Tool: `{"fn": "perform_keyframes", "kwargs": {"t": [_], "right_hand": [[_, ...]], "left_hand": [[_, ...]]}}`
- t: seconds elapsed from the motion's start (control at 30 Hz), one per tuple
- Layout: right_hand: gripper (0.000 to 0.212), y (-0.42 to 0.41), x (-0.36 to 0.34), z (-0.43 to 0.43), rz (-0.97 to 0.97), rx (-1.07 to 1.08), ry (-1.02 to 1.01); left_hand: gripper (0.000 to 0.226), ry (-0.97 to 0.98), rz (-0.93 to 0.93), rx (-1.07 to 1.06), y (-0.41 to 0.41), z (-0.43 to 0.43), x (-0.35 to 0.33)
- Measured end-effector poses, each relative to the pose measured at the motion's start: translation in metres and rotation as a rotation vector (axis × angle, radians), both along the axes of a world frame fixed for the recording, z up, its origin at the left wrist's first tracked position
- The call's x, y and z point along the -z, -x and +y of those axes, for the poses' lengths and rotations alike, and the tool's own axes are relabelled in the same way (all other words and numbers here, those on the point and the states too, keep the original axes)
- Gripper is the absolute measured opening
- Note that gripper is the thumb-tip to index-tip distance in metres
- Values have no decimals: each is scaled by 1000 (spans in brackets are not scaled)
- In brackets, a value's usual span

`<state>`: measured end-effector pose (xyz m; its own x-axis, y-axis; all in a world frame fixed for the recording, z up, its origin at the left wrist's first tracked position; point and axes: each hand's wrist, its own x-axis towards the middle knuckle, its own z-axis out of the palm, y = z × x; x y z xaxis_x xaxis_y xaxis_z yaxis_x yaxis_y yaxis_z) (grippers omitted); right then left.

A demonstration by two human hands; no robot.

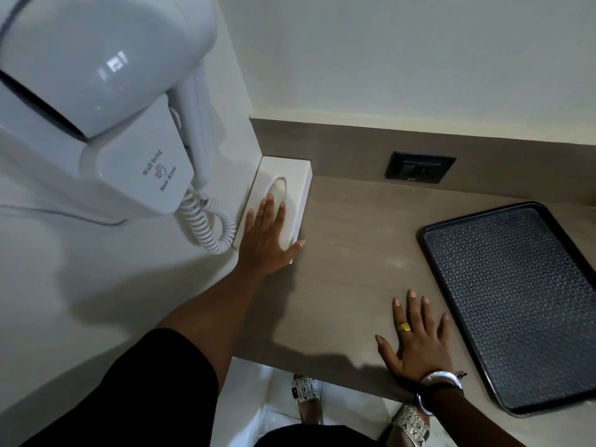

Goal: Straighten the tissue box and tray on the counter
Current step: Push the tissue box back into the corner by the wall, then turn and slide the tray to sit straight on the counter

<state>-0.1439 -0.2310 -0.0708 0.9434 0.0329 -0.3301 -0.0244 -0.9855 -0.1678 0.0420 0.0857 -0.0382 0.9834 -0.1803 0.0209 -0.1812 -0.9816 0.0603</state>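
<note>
A white tissue box (pixel 290 179) with an oval slot lies in the counter's back left corner, its long side against the white wall. My left hand (pixel 266 243) rests flat on the near half of the box, fingers spread, thumb over its right edge. A black tray (pixel 516 301) with a patterned mat lies on the right of the counter, turned at an angle to the counter edge. My right hand (pixel 417 340), with a gold ring and a wrist watch, lies flat on the counter just left of the tray, apart from it.
A white wall-hung hair dryer (pixel 106 91) with a coiled cord (pixel 206 224) hangs on the left wall, the cord close to the box. A black wall socket (pixel 419 167) sits in the brown backsplash. The brown counter (pixel 351 240) ends near my body; sandalled feet show below.
</note>
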Motion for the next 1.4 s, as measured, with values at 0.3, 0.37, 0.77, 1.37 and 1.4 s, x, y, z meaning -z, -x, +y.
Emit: {"fn": "perform_keyframes", "kwargs": {"t": [0.3, 0.37, 0.77, 1.37, 1.4], "right_hand": [[85, 2, 8, -2, -18, -4, 24], [84, 4, 9, -3, -20, -4, 20], [76, 13, -39, -29, -277, 182, -248], [29, 71, -31, -189, -237, 1536, -360], [25, 70, -28, -190, -230, 1551, -382]], "left_hand": [[89, -30, -12, 60, -6, 5, 3], [88, -19, -7, 55, -5, 4, 3], [72, 444, -134, 30, 37, -112, -18], [49, 216, 285, 411, -18, -336, -16], [47, 209, 312, 406, -22, -343, -14]]}}
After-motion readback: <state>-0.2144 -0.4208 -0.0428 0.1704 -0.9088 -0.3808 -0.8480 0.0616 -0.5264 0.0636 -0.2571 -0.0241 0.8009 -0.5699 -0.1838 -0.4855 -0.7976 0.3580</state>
